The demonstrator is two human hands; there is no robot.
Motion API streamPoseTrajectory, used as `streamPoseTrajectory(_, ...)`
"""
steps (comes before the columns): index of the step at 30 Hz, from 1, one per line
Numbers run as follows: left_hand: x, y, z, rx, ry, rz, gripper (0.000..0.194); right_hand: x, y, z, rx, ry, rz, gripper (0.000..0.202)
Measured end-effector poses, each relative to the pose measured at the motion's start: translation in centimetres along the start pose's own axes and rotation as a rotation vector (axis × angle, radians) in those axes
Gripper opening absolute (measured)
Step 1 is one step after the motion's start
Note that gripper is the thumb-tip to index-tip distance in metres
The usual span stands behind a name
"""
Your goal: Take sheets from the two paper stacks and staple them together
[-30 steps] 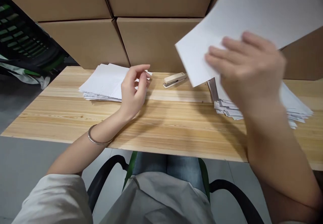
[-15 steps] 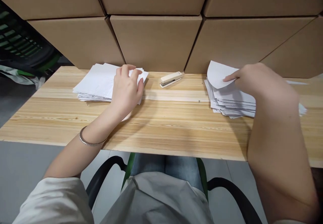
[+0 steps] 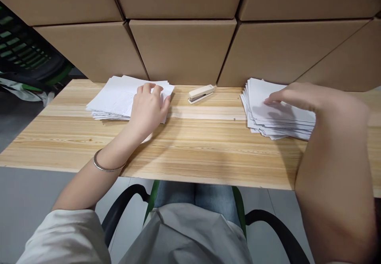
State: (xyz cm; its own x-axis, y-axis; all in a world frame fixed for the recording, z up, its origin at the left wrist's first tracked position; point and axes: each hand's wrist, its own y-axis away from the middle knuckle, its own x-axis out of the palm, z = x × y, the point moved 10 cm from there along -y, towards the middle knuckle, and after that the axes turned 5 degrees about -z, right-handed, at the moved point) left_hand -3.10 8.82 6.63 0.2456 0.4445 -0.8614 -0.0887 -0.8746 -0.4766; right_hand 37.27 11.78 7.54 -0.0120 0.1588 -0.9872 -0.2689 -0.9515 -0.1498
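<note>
My left hand [image 3: 151, 104] rests over the right end of a stack of white paper sheets [image 3: 114, 94], its fingers loosely bent and apart. Over on the right, my right hand [image 3: 293, 96] is above a second stack of white paper [image 3: 262, 113], fingers stretched to the left and casting a shadow on the top sheet. That top sheet lies flat. The right thumb and part of the stack's right side are hidden by my hand and forearm. Between the two stacks lies a beige stapler [image 3: 201, 93], touched by neither hand.
Cardboard boxes [image 3: 183, 53] are stacked as a wall along the back of the wooden table [image 3: 208, 153]. A chair's black armrests [image 3: 272, 232] curve near the table's front edge. At the far left stands a black and green plastic chair [image 3: 22, 43].
The top sheet on the right stack, its corner raised before, now lies flat. My right hand has moved slightly right and its fingers have come off the sheet's edge. My left hand has barely shifted.
</note>
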Motion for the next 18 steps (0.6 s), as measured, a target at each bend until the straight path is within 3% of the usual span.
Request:
streamPoseTrajectory(3,0.6,-0.1,0.4,-0.036,-0.036,0.083,0.045,1.5,1.7,-0.5,0.245,-0.078,0.264,0.028)
streamPoseTrajectory(5,1.1,-0.1,0.6,-0.069,-0.055,0.172,0.046,1.5,1.7,0.8,0.181,-0.070,0.259,0.029)
streamPoseTrajectory(7,1.3,0.0,1.0,-0.116,-0.078,0.247,0.045,1.3,1.1,2.1,0.076,0.046,0.172,0.032)
streamPoseTrajectory(10,1.1,-0.1,1.5,-0.153,-0.108,0.283,0.045,0.3,0.6,4.9,-0.102,0.211,-0.061,0.036)
streamPoseTrajectory(13,0.8,-0.4,2.1,-0.171,-0.084,0.266,0.046,-0.5,1.7,8.5,-0.251,0.126,-0.227,0.033)
streamPoseTrajectory(18,0.2,-0.6,2.8,-0.238,0.008,0.256,0.038,-0.1,5.6,14.9,-0.514,-0.105,-0.265,0.032)
